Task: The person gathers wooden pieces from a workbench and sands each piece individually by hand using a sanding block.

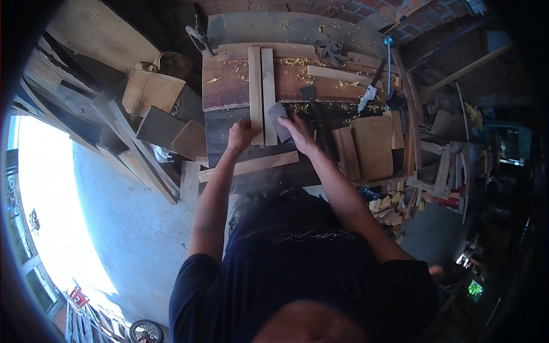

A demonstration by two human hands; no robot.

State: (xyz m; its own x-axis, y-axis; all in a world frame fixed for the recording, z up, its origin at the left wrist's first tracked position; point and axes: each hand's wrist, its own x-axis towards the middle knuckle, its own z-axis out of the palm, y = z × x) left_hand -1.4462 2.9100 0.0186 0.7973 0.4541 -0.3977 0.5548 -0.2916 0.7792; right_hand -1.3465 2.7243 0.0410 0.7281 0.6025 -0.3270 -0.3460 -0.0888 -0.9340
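Note:
Two narrow wooden strips lie side by side on the workbench, the left strip (255, 86) and the right strip (267, 86), with a thin gap between them. My left hand (242, 137) is closed around the near end of the left strip. In my right hand (298, 134) is a piece of grey sandpaper (279, 116), its flat sheet resting over the near part of the right strip. The right fingertips are partly hidden behind the sheet. A dark long-handled tool (318, 114) lies just right of that hand.
Wood shavings (294, 62) litter the workbench (229, 86). A loose board (251, 166) lies along its near edge. A metal clamp (198, 37) stands at the far left, and a wide board (372, 147) lies at right. Stacked planks (137, 143) crowd the left side.

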